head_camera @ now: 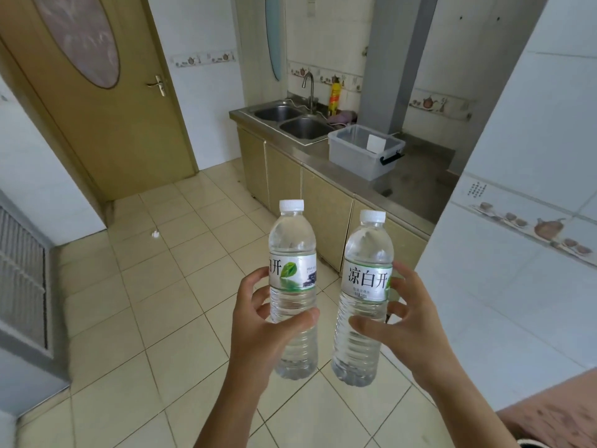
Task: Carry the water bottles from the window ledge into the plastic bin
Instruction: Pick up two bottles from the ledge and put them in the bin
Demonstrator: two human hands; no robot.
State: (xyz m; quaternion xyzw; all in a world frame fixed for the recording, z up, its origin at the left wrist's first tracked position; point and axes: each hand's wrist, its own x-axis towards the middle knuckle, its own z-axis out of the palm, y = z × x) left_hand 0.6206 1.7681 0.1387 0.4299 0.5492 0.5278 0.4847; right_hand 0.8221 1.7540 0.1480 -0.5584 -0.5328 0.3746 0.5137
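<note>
while both clear plastic water bottles with white caps ride upright out in front of the person, the left hand [258,313] wraps its fingers around the lower body of the left bottle [293,289] and the right hand [400,315] curls around the right bottle [365,295] just under its label. gripping low on the ribbed part likely keeps each one steady and vertical for walking. the translucent grey plastic bin [365,150] with a black latch sits open on the steel counter [410,185] beside the double sink [292,119], well apart across the tiled floor, so the carry looks unfinished.
</note>
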